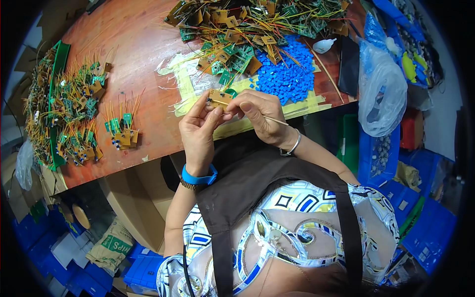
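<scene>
Between thumb and fingers, my left hand [198, 131] grips a small tan circuit board [219, 98] near the table's front edge. My right hand [264, 116] is closed on a thin pale stick [276, 120], and its fingertips meet the board's right side. The stick's tip lies at the board's face; whether it touches cannot be made out. Just beyond the hands, a heap of small blue plastic pieces [289, 72] rests on the taped work area [184, 84]. A big tangle of wired circuit boards [237, 34] lies behind it.
Several groups of wired boards [121, 131] stand at the left of the reddish table [133, 49], beside a green divider [60, 74]. At the right lie a white bulb-shaped bottle [324, 46], another thin stick [326, 72] and a dark flat object [348, 67]. A plastic bag [381, 106] hangs past the edge.
</scene>
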`<control>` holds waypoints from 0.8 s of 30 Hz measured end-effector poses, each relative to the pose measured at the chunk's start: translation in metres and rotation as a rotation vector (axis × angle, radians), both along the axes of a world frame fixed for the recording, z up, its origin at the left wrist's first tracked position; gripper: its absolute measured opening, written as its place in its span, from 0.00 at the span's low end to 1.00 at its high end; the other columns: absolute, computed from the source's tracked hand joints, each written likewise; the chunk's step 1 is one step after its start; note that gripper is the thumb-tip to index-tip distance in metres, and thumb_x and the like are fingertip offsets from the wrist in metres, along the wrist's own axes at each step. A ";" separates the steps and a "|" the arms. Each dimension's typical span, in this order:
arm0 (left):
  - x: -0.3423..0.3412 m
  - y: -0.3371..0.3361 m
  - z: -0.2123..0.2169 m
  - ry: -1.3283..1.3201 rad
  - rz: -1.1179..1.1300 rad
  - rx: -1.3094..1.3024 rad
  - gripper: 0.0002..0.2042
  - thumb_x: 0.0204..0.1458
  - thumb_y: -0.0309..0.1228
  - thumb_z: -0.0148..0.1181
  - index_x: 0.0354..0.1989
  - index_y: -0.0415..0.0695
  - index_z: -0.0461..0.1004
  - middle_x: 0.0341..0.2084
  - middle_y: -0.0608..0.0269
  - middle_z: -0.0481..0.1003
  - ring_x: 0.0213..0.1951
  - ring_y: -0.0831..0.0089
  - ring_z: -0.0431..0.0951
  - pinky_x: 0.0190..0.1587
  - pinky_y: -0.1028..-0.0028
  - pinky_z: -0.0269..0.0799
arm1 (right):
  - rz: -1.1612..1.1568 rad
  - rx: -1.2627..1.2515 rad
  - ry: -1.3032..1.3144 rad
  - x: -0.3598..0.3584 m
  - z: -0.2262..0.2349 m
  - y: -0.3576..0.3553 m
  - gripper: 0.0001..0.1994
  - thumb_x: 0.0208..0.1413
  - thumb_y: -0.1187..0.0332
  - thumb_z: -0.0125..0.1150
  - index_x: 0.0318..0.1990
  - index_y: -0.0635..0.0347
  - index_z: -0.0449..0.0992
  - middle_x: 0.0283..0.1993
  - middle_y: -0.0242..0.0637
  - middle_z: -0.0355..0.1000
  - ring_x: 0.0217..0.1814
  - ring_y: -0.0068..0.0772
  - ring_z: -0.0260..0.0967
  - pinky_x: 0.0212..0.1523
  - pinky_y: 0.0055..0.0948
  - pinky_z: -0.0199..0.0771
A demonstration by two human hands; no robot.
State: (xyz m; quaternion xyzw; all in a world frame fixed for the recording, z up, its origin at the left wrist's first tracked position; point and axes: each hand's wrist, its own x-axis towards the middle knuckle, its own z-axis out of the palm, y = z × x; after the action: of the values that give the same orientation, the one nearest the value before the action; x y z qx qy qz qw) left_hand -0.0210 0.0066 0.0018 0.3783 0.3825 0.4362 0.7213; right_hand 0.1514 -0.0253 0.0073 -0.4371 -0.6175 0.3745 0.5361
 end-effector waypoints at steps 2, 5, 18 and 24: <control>0.000 0.000 -0.001 0.004 0.001 0.003 0.22 0.57 0.17 0.56 0.62 0.33 0.64 0.35 0.58 0.76 0.38 0.70 0.81 0.44 0.73 0.80 | -0.005 0.045 -0.033 0.000 0.000 0.001 0.19 0.69 0.60 0.47 0.38 0.68 0.76 0.33 0.40 0.75 0.33 0.29 0.73 0.34 0.25 0.72; -0.001 0.000 -0.002 0.004 0.005 0.004 0.22 0.57 0.17 0.56 0.61 0.33 0.65 0.36 0.59 0.76 0.37 0.72 0.80 0.44 0.73 0.80 | -0.032 0.149 -0.168 0.000 -0.001 0.002 0.11 0.64 0.68 0.54 0.37 0.68 0.77 0.33 0.41 0.74 0.33 0.34 0.73 0.34 0.28 0.72; 0.000 0.000 -0.006 0.021 0.022 0.017 0.23 0.56 0.19 0.60 0.61 0.35 0.67 0.34 0.65 0.74 0.36 0.77 0.78 0.42 0.77 0.78 | -0.082 0.157 -0.197 -0.005 -0.002 -0.005 0.04 0.56 0.75 0.62 0.37 0.66 0.79 0.34 0.39 0.74 0.35 0.38 0.73 0.34 0.31 0.72; 0.000 0.000 -0.006 0.048 0.040 0.060 0.23 0.56 0.18 0.59 0.62 0.35 0.66 0.34 0.63 0.75 0.37 0.74 0.80 0.43 0.74 0.79 | -0.086 0.222 -0.265 -0.001 0.003 -0.008 0.05 0.55 0.77 0.62 0.38 0.66 0.78 0.33 0.41 0.74 0.33 0.39 0.73 0.33 0.31 0.72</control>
State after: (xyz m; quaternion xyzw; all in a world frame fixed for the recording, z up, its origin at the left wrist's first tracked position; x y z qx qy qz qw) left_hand -0.0213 0.0064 -0.0044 0.4022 0.3940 0.4525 0.6915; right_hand 0.1508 -0.0330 0.0105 -0.4465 -0.7012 0.2200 0.5105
